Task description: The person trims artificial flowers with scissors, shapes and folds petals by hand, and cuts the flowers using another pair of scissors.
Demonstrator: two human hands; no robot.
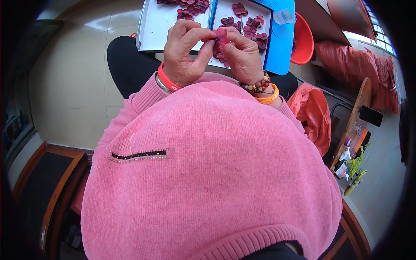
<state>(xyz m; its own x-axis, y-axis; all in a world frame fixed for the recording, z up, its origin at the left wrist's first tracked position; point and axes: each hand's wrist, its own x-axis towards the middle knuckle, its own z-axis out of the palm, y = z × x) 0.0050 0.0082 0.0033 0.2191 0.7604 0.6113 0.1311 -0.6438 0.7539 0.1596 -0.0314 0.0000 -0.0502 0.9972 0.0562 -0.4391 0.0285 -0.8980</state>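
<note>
In front of my chest, my left hand [184,54] and my right hand [243,56] meet over a dark red artificial flower petal [220,39]. My left thumb and forefinger pinch its left edge, while the right thumb and forefinger close on its right side. More dark red petals [219,56] show just below, between the hands; whether they join the held one I cannot tell. Beneath my hands lies a shallow white box [152,30] with two halves. Clusters of petals [190,8] lie in its left half, and loose petal pieces [253,28] are scattered across the right half.
The box rests on a blue surface [281,52]. A clear plastic cup [284,16] stands by its right edge, with a red basin [303,39] beyond. Red-orange bags [312,112] sit on the right, near a wooden table [353,117]. Tiled floor [69,73] lies to the left.
</note>
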